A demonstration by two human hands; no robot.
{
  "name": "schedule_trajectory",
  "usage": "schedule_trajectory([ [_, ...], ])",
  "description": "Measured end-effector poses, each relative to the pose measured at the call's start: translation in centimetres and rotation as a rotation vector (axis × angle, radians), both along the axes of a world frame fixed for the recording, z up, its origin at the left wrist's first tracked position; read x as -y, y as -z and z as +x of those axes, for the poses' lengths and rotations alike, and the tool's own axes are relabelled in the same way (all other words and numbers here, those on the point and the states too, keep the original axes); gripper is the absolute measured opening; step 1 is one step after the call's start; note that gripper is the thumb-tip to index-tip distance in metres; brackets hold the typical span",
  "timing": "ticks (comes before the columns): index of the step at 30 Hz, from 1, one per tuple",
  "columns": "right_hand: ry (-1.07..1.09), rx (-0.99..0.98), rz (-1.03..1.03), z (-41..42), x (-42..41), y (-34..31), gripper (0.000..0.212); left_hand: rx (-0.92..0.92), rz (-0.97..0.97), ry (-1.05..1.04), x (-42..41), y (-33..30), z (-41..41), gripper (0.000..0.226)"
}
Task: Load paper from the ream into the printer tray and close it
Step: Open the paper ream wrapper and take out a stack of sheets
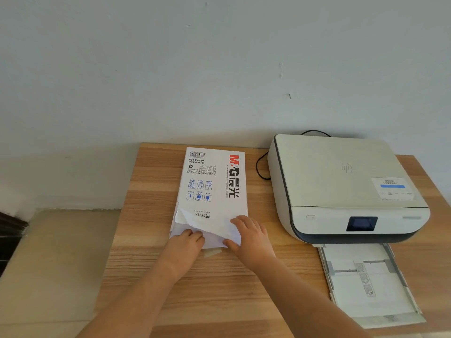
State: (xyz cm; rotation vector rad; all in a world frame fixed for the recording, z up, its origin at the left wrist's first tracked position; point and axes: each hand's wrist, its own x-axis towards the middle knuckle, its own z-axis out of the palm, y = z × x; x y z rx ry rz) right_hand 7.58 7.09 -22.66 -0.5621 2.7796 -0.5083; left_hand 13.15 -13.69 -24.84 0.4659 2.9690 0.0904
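A white ream of paper (pixel 214 181) with red and blue print lies flat on the wooden table (pixel 151 264). Its wrapper is torn open at the near end, where white sheets show. My left hand (pixel 185 245) reaches into that opening, its fingers curled at the sheets' near edge. My right hand (pixel 249 236) holds the loose wrapper flap, fingers on top and thumb under it. To the right stands a white printer (pixel 341 186). Its paper tray (pixel 366 281) is pulled out toward me and looks bare of paper.
A black cable (pixel 260 167) loops behind the printer's left side. The table stands against a pale wall (pixel 195 69). Left of the table lies a lower beige surface (pixel 61 252). A small scrap of tape (pixel 212 252) lies just below the ream.
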Motion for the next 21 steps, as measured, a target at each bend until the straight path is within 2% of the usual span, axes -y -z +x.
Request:
schedule_trajectory([
  [4, 0.015, 0.032, -0.008, 0.7, -0.7, 0.1, 0.061, -0.032, 0.016, 0.012, -0.1, 0.5, 1.6, 0.042],
  [6, 0.095, 0.079, -0.06, 1.2, -1.1, 0.1, 0.059, -0.032, 0.014, 0.016, -0.3, 0.7, 2.4, 0.044],
  [10, 0.597, 0.312, -0.296, 2.3, -1.6, -0.3, 0.051, -0.008, -0.031, 0.035, -0.6, 1.0, 3.7, 0.046],
  [12, 0.731, 0.42, -0.351, 2.9, -1.9, -0.1, 0.052, 0.019, -0.038, 0.06, -0.7, 1.1, 4.3, 0.046],
  [17, 0.819, 0.579, -0.407, 3.7, -1.9, 0.1, 0.054, 0.038, -0.039, 0.114, -0.9, 0.8, 5.8, 0.042],
  [21, 0.9, 0.656, -0.467, 4.1, -1.1, 0.3, 0.052, 0.018, 0.013, 0.081, -1.2, 0.6, 6.3, 0.034],
])
